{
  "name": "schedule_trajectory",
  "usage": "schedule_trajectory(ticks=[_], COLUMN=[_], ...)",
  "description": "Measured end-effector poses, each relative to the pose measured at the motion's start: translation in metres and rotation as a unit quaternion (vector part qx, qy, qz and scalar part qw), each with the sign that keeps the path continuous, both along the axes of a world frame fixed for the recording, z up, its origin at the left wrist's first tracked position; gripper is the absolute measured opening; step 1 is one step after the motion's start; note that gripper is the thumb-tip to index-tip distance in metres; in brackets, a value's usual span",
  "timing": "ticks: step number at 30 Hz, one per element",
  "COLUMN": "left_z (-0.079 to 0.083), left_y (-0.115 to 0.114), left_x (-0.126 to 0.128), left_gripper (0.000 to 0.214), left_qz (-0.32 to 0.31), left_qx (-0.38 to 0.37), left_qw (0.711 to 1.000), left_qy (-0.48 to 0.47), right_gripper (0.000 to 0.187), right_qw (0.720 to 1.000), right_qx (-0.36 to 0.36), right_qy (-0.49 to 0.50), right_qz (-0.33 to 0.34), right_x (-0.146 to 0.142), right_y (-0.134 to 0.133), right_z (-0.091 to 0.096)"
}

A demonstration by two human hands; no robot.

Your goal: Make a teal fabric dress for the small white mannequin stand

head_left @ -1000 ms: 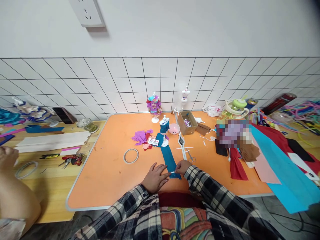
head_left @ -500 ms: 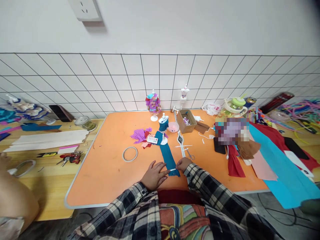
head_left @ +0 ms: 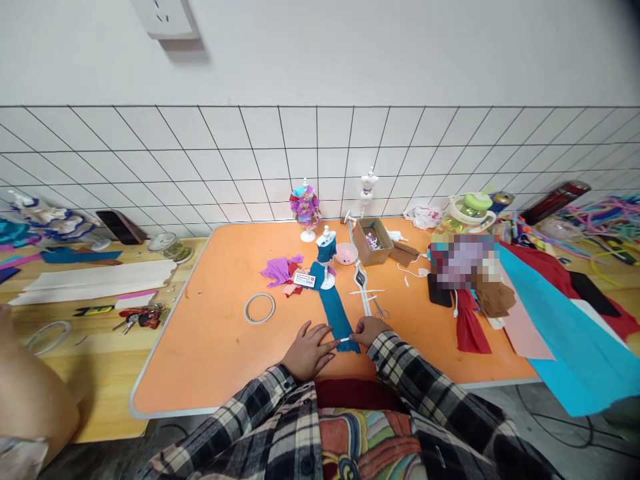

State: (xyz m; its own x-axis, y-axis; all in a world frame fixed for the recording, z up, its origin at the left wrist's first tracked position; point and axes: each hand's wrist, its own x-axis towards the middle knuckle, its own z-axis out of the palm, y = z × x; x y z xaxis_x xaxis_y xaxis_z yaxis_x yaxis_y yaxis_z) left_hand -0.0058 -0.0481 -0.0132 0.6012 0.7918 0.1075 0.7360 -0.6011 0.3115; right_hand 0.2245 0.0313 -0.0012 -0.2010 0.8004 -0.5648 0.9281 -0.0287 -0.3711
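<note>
A strip of teal crepe paper [head_left: 336,313] lies on the orange table, its near end between my hands. Across that end runs a short, narrow white strip, apparently tape [head_left: 345,339]. My left hand [head_left: 309,353] rests flat with fingers spread, the index fingertip at the strip's left end. On the other side, my right hand [head_left: 369,331] pinches the strip's right end; its fingertips are partly hidden. Beyond them, a small white dress form [head_left: 327,247] wearing teal paper stands on the crepe paper's far part. Beside it is a small white labelled box [head_left: 304,279].
A tape roll [head_left: 259,309] lies left; scissors [head_left: 382,312] lie right. Behind are a pink bowl [head_left: 346,254], a cardboard box [head_left: 373,243] and two more dress forms. Coloured paper [head_left: 565,320] overhangs the right edge. Another person's arm [head_left: 35,387] is at far left.
My right hand has shifted very slightly left along the white strip. My left hand stays in place. The view has moved slightly, and the white item at far right has changed position.
</note>
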Motion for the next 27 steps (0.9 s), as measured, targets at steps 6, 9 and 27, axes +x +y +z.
schedule_trajectory(ticks=[6,9,27], left_z=[0.001,0.002,0.003], left_y=[0.001,0.001,-0.002], left_x=[0.001,0.001,0.000], left_gripper=[0.040,0.039,0.036], left_qz=[0.002,0.001,0.001], left_qx=[-0.008,-0.003,0.010], left_qw=[1.000,1.000,1.000], left_qy=[0.000,-0.002,0.007], right_gripper=[0.019,0.018,0.020], right_qw=[1.000,1.000,0.998], right_qx=[-0.011,-0.005,0.053], right_qy=[-0.021,-0.025,0.034], right_qz=[0.006,0.004,-0.010], right_x=[-0.005,-0.007,0.001], right_y=[0.004,0.004,-0.011], right_z=[0.002,0.003,-0.011])
